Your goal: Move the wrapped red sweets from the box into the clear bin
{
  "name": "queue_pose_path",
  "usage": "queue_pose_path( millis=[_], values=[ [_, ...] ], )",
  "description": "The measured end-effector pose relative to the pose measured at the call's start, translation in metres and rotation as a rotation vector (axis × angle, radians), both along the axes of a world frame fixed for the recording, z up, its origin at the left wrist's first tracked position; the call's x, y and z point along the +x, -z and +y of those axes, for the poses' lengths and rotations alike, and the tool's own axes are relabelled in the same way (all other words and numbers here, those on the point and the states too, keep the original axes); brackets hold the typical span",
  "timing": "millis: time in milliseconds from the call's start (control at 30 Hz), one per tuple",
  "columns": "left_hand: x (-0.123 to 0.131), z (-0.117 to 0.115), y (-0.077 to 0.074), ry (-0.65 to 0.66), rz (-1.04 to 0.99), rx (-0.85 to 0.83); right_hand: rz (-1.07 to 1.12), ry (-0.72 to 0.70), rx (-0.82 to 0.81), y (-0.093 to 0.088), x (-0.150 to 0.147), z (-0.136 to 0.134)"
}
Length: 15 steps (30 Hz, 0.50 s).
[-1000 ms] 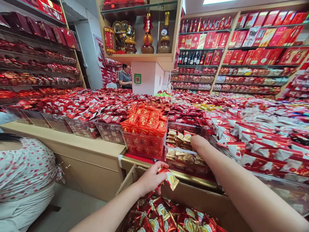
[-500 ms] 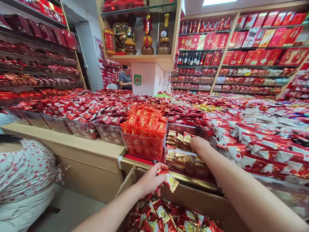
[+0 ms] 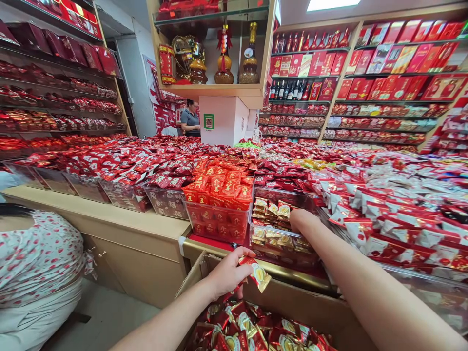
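Observation:
My left hand (image 3: 227, 274) is closed on a red-and-gold wrapped candy (image 3: 260, 276), held above the open cardboard box (image 3: 303, 298). Many similar red-and-gold candies (image 3: 243, 325) lie loose in that box. My right hand (image 3: 302, 220) reaches down into a clear plastic bin (image 3: 278, 251) on the counter; its fingers are hidden inside. Gold-wrapped candies (image 3: 272, 208) stand in rows in the left part of this bin, beside the hand. Whether the right hand grips anything does not show.
A clear bin of orange-red packets (image 3: 219, 204) stands left of the reached-into bin. Red-and-white packets (image 3: 395, 224) are heaped to the right. A gold rail (image 3: 292, 271) edges the counter above the box. A person in a patterned top (image 3: 44, 258) is close at the left.
Almost nothing differs. Both hands keep their places, the left with its candy and the right down in the bin; the view has shifted very slightly.

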State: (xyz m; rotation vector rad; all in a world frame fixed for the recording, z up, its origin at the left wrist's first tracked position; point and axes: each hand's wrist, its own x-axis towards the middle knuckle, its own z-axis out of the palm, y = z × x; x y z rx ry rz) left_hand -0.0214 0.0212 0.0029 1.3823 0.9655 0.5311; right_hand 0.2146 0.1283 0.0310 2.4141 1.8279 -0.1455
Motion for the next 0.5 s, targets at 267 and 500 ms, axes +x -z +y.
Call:
queue_pose_path(
  millis=[267,500],
  values=[
    [-0.0023,0.002,0.0058,0.018,0.011,0.041,-0.003,-0.002,-0.128,-0.0002,-0.0054,0.0061],
    [-0.0025,0.0019,0.0039,0.021,0.012,0.029,-0.005,-0.003,-0.123,0.0022,-0.0016,0.0053]
  ],
)
